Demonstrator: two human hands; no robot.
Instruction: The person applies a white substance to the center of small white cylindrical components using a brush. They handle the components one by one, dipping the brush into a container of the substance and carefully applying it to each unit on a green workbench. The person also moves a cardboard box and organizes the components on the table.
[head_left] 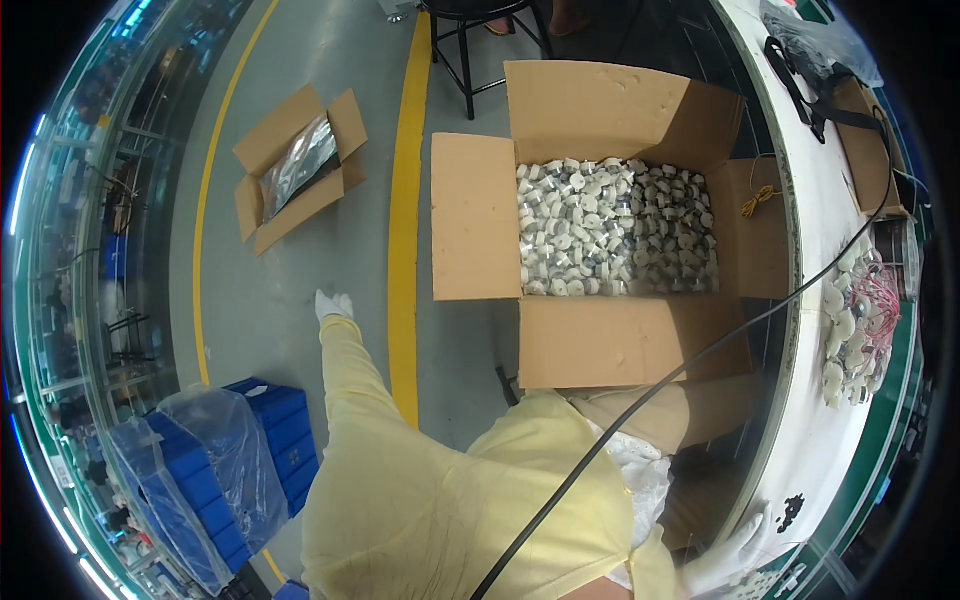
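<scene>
My left hand (335,305), in a white glove, reaches out over the grey floor with nothing in it. Its thumb stands apart from the fingers, and the nearest thing ahead is a small open carton (290,222) with a silvery bag (303,160) inside. At the lower right, by the white table's edge, a blurred white-gloved shape past my yellow cuff looks like my right hand (735,553); its fingers cannot be made out. A large open carton (475,220) in front of me is filled with many small white round parts (600,225).
Blue crates (285,440) under clear plastic stand at the left. The white table (815,440) on the right bears white parts with pink wires (860,320). A black cable (690,365) crosses the view. A black stool (485,15) stands at the far side, beside someone's feet.
</scene>
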